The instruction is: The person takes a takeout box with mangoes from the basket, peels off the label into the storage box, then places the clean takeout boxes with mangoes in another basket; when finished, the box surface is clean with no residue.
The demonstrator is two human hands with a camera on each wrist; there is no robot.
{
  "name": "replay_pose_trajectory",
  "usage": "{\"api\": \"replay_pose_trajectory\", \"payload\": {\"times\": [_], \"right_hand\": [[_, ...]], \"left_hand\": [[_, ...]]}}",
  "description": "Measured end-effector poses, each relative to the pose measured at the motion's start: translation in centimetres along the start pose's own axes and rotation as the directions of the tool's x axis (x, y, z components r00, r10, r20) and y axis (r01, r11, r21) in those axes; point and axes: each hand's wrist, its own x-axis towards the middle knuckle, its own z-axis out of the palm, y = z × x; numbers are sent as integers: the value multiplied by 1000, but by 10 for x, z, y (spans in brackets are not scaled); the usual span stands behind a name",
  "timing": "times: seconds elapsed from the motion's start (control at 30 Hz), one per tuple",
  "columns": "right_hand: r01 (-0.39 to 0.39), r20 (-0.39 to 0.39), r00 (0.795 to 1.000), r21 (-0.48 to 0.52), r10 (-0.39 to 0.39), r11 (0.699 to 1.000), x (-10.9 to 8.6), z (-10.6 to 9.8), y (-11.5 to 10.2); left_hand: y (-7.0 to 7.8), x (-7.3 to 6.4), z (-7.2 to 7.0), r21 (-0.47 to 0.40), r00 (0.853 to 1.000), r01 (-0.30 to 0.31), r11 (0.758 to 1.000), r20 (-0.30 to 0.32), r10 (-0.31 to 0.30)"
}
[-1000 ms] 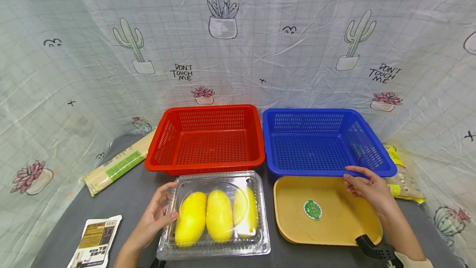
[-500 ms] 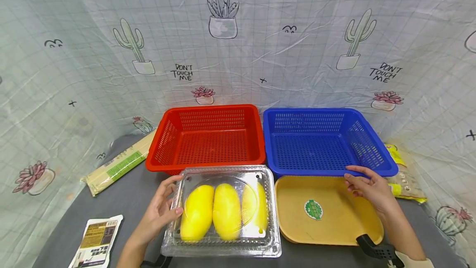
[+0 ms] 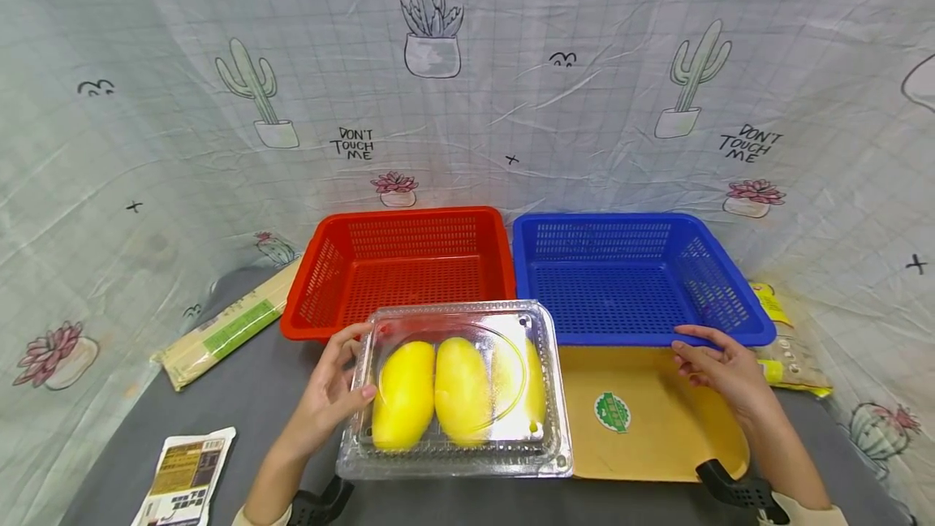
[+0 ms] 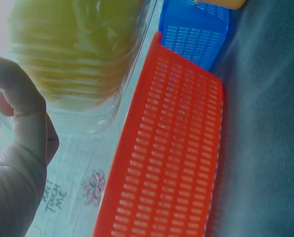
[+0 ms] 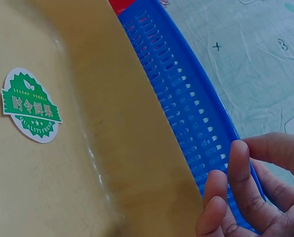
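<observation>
My left hand (image 3: 329,396) grips the left side of a clear plastic clamshell box (image 3: 467,469), with the thumb on top of its lid edge. Three yellow mangoes (image 3: 463,388) show through the lid. The box is raised in front of the red basket (image 3: 409,215) and overlaps its near rim in the head view. In the left wrist view the box (image 4: 95,121) hangs higher than the red basket (image 4: 166,148). My right hand (image 3: 723,372) pinches the near rim of the blue basket (image 3: 606,339), above a yellow tray (image 3: 657,445).
A green round sticker (image 3: 612,412) is on the tray. A long pack of noodles (image 3: 234,323) lies left of the red basket, with a white pouch (image 3: 183,477) nearer the front. A yellow-topped bag (image 3: 792,347) lies right of the blue basket. A patterned cloth (image 3: 467,120) hangs behind.
My left hand has lifted the clamshell box of mangoes and carried it forward and to the right; it now covers the tray's left edge. The right hand has stayed at the blue rim.
</observation>
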Motion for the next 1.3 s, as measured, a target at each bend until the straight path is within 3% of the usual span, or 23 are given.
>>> {"api": "replay_pose_trajectory", "payload": {"times": [0.53, 0.77, 1.3], "right_hand": [[-24, -13, 1000, -16, 23, 1000, -2, 2, 1], [-24, -14, 1000, -17, 24, 1000, -1, 2, 1], [-15, -6, 1000, -38, 15, 999, 0, 1, 0]], "left_hand": [[-11, 29, 17, 107, 998, 29, 994, -54, -23], [-16, 40, 22, 87, 996, 50, 995, -81, -43], [-23, 73, 39, 20, 993, 10, 1000, -118, -8]]}}
